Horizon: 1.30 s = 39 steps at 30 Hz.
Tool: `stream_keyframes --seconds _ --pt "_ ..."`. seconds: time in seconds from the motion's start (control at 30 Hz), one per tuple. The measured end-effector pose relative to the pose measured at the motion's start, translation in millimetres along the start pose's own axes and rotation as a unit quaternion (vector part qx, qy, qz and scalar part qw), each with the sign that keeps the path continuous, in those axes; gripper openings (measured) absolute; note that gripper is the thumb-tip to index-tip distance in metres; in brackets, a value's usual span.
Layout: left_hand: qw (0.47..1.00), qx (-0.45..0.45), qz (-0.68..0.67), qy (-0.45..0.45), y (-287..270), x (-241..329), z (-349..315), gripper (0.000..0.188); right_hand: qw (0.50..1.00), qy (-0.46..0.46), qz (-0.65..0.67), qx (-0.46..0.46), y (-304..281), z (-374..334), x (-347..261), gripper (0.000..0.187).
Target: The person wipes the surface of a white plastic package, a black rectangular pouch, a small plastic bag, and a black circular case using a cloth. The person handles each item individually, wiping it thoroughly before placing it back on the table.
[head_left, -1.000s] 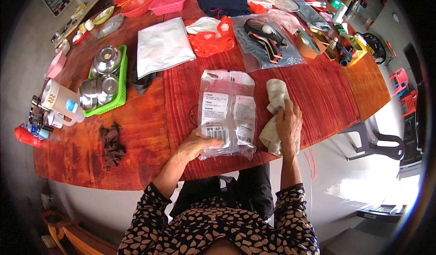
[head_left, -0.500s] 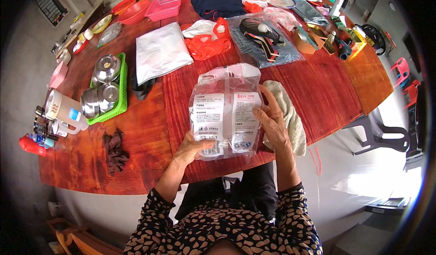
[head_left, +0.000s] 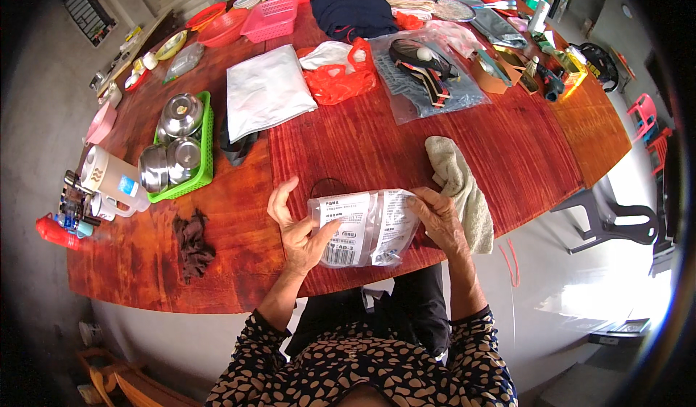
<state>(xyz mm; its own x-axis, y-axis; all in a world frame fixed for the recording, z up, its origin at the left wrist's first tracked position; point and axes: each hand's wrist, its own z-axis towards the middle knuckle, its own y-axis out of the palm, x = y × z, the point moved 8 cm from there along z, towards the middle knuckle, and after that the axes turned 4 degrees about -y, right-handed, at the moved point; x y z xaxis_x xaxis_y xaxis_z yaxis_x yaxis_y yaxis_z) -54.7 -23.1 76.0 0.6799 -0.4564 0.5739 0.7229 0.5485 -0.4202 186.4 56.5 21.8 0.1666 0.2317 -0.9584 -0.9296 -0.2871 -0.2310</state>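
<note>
A clear plastic bag (head_left: 375, 229) with white printed panels is held just above the near edge of the table, folded to about half its height. My right hand (head_left: 441, 222) pinches its upper right corner between thumb and fingers. At the bag's left side, my left hand (head_left: 299, 236) lays its thumb over the front, while the forefinger stretches up and away from the plastic; its other fingers are partly hidden. Behind the bag a thin dark loop (head_left: 328, 182) shows on the wood. A pale grey-green cloth (head_left: 464, 196) lies right of my right hand.
On the red-brown table (head_left: 348, 142) a green basket (head_left: 206, 135) holds steel bowls, next to a plastic jug (head_left: 109, 178). A dark crumpled cloth (head_left: 193, 244) lies near left. Farther back are a white packet (head_left: 268, 91), a red bag (head_left: 341, 77) and table-tennis bats (head_left: 429, 73).
The bag has gone from full height to folded, its top now down and closer to me. My right hand has moved lower with it, and my left forefinger has lifted.
</note>
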Motion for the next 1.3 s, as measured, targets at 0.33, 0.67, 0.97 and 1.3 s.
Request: stream_keyframes --seconds 0.33,0.67,0.97,1.3 --pt "0.936 0.033 -0.258 -0.239 9.9 -23.0 4.0 0.013 0.957 -0.058 0.282 -0.046 20.5 1.4 -19.5 0.061" --pt "0.833 0.047 -0.423 -0.353 32.4 -53.3 -12.2 0.022 0.964 -0.001 0.267 0.009 25.7 6.0 -1.7 0.065" --pt "0.802 -0.451 -0.231 -0.317 44.2 -26.0 17.0 0.080 0.984 -0.060 0.099 -0.137 35.2 5.8 -39.0 0.067" --pt "0.666 -0.267 -0.419 -0.556 48.4 -65.4 -29.5 0.027 0.850 -0.099 -0.478 0.197 -55.3 15.7 -12.3 0.069"
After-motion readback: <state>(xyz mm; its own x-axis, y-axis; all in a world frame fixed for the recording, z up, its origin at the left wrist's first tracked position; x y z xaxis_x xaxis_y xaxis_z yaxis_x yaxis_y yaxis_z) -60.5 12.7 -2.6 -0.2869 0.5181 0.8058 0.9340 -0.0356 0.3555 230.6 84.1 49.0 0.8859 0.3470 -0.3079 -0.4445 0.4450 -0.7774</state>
